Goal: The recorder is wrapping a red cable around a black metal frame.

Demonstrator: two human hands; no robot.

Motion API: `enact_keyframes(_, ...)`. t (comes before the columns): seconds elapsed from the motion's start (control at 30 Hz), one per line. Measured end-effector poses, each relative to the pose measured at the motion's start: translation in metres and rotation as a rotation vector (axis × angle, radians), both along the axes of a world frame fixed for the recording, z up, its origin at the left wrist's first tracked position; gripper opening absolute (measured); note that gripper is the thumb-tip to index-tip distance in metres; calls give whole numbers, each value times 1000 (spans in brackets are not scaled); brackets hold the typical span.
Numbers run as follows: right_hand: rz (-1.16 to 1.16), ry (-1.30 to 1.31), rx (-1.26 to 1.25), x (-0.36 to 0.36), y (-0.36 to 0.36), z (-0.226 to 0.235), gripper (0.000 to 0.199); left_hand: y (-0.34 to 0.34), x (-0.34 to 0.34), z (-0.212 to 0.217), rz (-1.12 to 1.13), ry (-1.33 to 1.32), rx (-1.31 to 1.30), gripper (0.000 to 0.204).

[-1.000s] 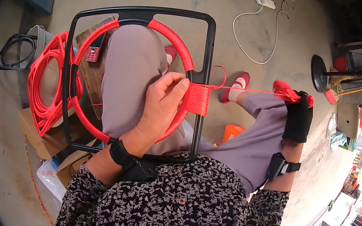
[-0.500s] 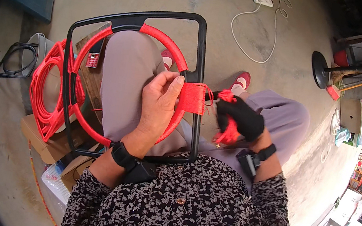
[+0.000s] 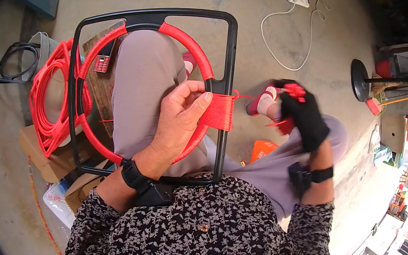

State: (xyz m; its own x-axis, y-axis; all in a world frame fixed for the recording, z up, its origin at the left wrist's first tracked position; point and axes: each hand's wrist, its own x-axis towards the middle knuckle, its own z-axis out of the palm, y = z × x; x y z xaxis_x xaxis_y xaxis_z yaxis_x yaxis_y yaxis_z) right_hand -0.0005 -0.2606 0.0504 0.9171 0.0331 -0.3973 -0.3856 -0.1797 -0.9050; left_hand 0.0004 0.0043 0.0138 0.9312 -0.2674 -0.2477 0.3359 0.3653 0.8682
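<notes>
Across my lap lies a black frame (image 3: 232, 47), squarish outside with a round ring inside, parts of the ring wrapped in red cord. My bare left hand (image 3: 171, 117) is closed on the ring's right side, its thumb and fingers pinching beside a wide band of red cord (image 3: 219, 113) wound across ring and outer bar. To the right, apart from the frame, my black-gloved right hand (image 3: 306, 119) is closed on a bundle of red cord (image 3: 294, 92). A thin red strand stretches from the band to this hand. Motion blurs the glove somewhat.
Several red-wrapped frames (image 3: 39, 97) stack at the left, above a cardboard box (image 3: 44, 156). A red phone (image 3: 101, 63) lies on a wooden board. Farther off are a white power strip (image 3: 297, 0) with its cable and a black stand (image 3: 361, 80). Something orange (image 3: 263, 149) lies below my right arm.
My right hand has moved right and away from the frame with the cord bundle, drawing the strand out straight. My left hand keeps its hold on the frame.
</notes>
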Motion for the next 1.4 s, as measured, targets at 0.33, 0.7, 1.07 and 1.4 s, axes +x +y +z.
enact_keyframes(0.33, 133, 161, 422, -15, 46, -39, 22, -3, 4, 1, 41, 49, 65, 16)
enact_keyframes(0.7, -366, 4, 1210, -4, 58, -39, 24, 0, 1, 11, -166, 207, 76, 28)
enact_keyframes(1.07, -346, 91, 776, -19, 34, -52, 27, -1, -3, 2, -158, 102, 63, 19)
enact_keyframes(1.4, -180, -428, -871, -5, 45, 10, 34, -4, -7, 1, -182, 79, 198, 29)
